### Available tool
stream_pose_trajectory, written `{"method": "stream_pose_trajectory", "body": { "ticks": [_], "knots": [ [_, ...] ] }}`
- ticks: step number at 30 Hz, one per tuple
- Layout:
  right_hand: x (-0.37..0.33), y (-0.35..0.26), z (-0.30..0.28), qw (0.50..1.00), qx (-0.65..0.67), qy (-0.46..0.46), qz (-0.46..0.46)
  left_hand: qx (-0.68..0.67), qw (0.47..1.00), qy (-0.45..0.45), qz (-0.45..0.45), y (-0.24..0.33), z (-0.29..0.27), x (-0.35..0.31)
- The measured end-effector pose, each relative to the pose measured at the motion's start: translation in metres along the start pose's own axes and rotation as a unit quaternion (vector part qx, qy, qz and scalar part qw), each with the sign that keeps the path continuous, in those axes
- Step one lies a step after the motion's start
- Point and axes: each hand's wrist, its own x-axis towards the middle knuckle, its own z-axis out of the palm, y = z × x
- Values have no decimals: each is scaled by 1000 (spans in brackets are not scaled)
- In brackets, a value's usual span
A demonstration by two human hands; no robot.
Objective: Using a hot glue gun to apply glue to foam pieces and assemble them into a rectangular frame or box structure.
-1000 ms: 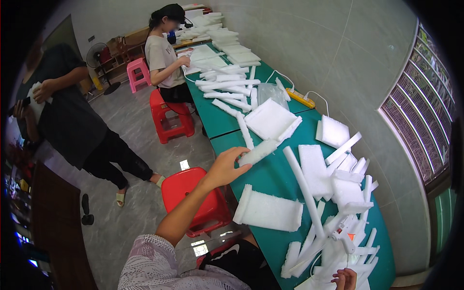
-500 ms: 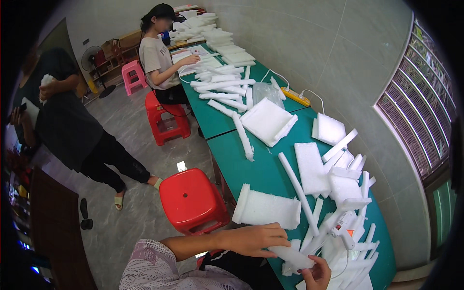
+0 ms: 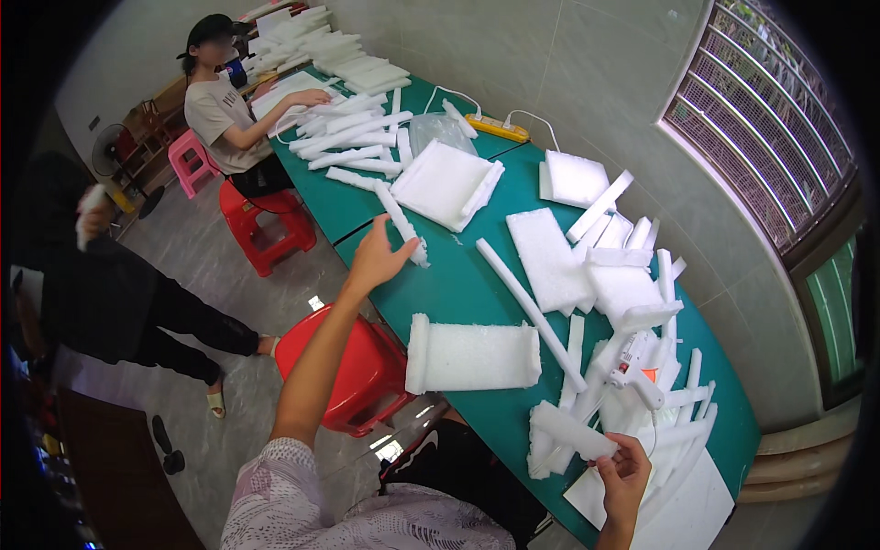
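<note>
My right hand (image 3: 625, 472) pinches one end of a short white foam strip (image 3: 576, 433) between thumb and fingers, above other foam scraps at the near table edge. Stretched forward over the table's left edge, my left hand (image 3: 378, 257) is open and holds nothing, its fingers apart. It is nearest to a ragged foam strip (image 3: 401, 225). Between my hands lies a white foam panel (image 3: 478, 356) with raised strips along its two ends. A white glue gun (image 3: 639, 371) with an orange part rests on the foam heap beyond my right hand.
Foam offcuts and a foam slab (image 3: 550, 261) lie along the green table (image 3: 438, 284). Farther off are a foam tray (image 3: 446, 188) and a yellow power strip (image 3: 498, 128). A red stool (image 3: 353, 376) stands left. One person (image 3: 225, 119) sits at the far end; another (image 3: 101, 284) stands left.
My left hand has left the short foam strip and reached forward to the far left, opening. My right hand keeps the strip. The view has shifted; the seated person's head has turned.
</note>
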Motion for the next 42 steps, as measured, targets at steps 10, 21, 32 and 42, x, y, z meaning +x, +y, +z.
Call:
{"method": "stream_pose_trajectory", "body": {
  "ticks": [10, 21, 32, 42],
  "knots": [
    [-1, -3, -6, 998, -37, -7, -46, -54, 998, -13, -23, 10, -32, -6],
    [25, -10, -10, 991, -117, 20, -57, -131, 989, -33, 58, 38, -96, -79],
    [132, -35, 55, 968, -194, -11, -156, -229, 959, -130, 105, 42, -86, -104],
    [85, -45, 71, 969, -80, -197, -129, -165, 913, -298, 225, 79, -88, -142]
  ]
}}
